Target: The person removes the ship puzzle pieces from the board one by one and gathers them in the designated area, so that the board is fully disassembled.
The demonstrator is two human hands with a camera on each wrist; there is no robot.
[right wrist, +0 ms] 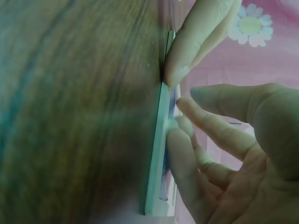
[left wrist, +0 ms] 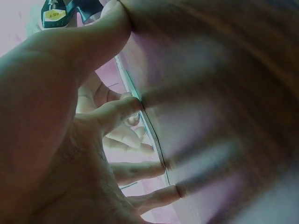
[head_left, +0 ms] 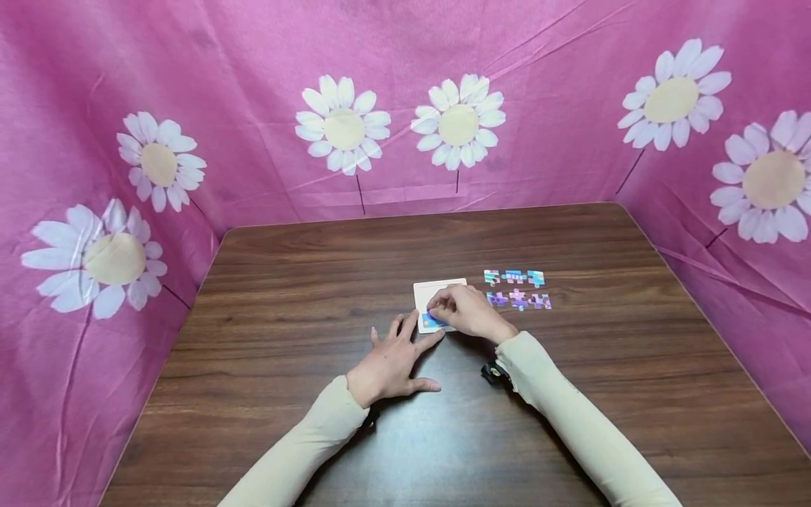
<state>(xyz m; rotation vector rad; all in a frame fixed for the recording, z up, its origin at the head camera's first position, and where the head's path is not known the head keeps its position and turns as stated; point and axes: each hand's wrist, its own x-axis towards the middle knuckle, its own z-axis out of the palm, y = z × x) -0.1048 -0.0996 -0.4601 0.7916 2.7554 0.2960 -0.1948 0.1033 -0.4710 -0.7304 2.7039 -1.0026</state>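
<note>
A small white puzzle tray lies on the table with blue picture pieces along its front part. My left hand is spread flat, its fingertips touching the tray's left side and front edge. Over the tray, my right hand has its fingers bent down, with a blue-purple puzzle piece at the fingertips, partly hidden by them. In the right wrist view the fingers reach onto the tray's face beside its rim. The left wrist view has the left fingers along the tray's edge.
To the right of the tray lie several loose puzzle pieces in two short rows. The brown wooden table meets a pink curtain with white flowers at its back and sides.
</note>
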